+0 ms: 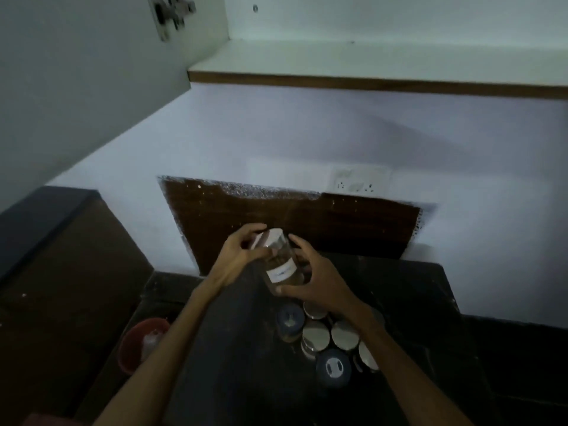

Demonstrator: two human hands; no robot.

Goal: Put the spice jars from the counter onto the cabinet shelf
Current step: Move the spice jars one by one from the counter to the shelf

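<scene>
A clear glass spice jar (278, 261) is held tilted in mid-air above the dark counter (233, 348), its pale lid (266, 238) leaning toward the far left. The lid end is gripped by the left hand (238, 253), whose fingers (252, 230) are curled over the top of the lid, while the lower body of the jar is cupped by the right hand (316, 272), with the thumb pressed against the near base and the fingers wrapped round the far side. A white label (280, 274) is seen on the jar's near face; its printing is too blurred to be read. Brownish contents are visible through the glass. Just below the right wrist, a cluster of other jars (325, 336) stands on the counter (some with shiny metal lids, two with blue lids). The cabinet shelf (368, 61) is seen high above, well apart from the jar. A red bowl (135, 342) stands at the near left.
</scene>
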